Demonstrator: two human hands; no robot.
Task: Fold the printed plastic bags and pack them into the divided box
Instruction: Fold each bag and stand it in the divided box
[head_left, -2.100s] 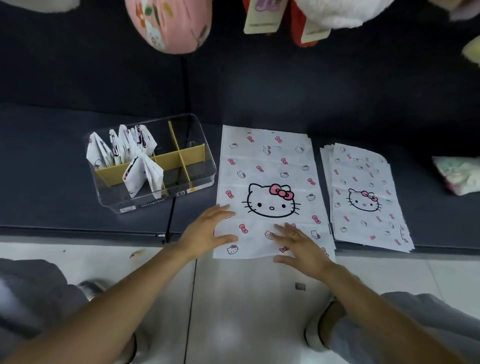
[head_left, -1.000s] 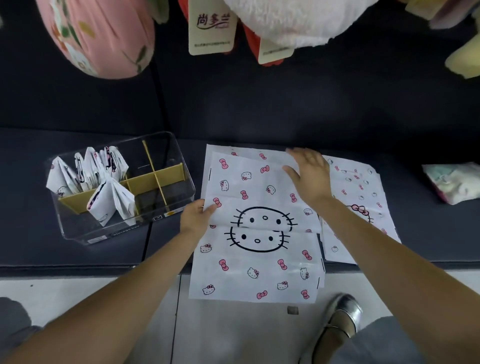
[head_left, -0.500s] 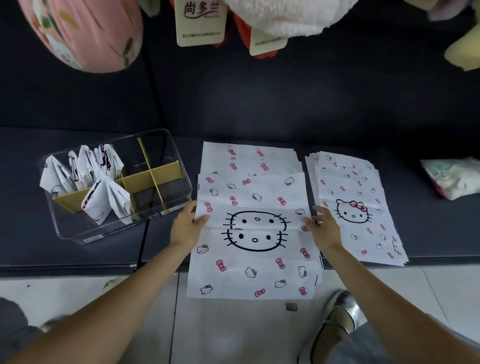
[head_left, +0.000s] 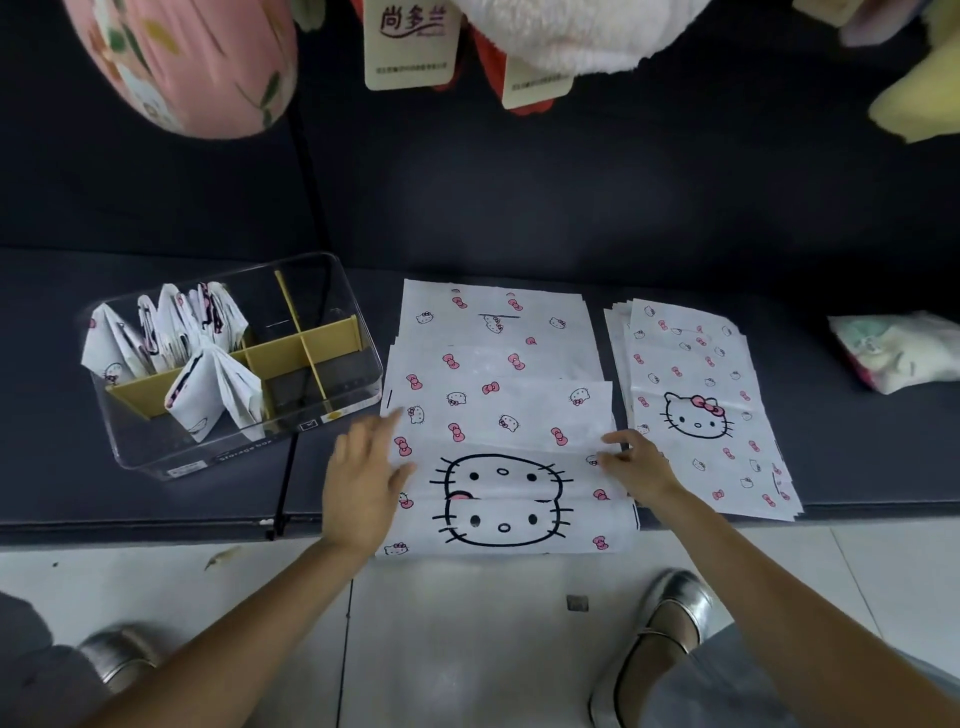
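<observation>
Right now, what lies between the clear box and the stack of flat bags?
Head view: the part-folded bag, held at its sides by the left hand and right hand.

Left hand (head_left: 361, 486) flat, right hand (head_left: 638, 464) fingers curled.

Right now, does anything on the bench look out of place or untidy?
Mostly tidy. The stack of flat bags is fanned, its edges not aligned, and one folded bag in the divided box splays open.

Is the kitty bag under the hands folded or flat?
Folded. The bag lies doubled over in the middle: two half kitty faces meet mirrored at a crease between the left hand and right hand.
</observation>
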